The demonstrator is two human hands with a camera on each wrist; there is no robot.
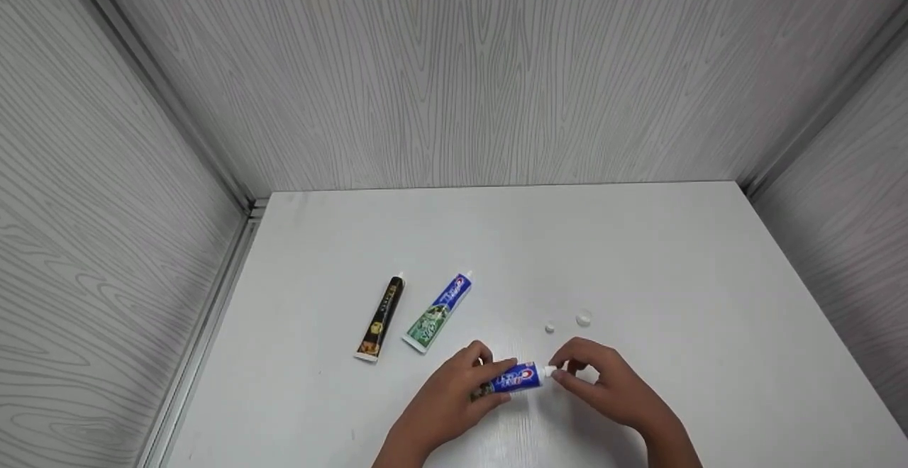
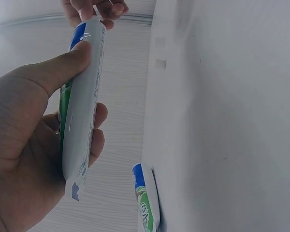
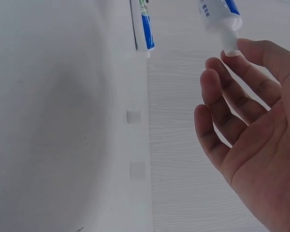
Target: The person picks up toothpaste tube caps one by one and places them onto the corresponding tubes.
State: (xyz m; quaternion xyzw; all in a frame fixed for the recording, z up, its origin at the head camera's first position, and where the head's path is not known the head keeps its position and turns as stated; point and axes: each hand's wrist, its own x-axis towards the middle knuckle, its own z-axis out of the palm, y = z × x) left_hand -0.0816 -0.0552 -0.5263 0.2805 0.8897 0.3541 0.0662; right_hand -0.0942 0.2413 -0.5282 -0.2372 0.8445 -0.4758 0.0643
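My left hand grips a blue, green and white toothpaste tube, thumb on one side and fingers on the other. In the left wrist view the white side of that tube shows, its flat crimped end near the palm. The right hand pinches the small white cap at the tube's nozzle end between thumb and index finger. Its other fingers are spread and loosely bent. The tube is held above the table, partly hidden by the left fingers.
Two loose white caps, a smaller cap and a larger cap, stand beyond the right hand. Another blue-green toothpaste tube and a black toothpaste tube lie to the left on the white table. Wood-grain panels enclose the table.
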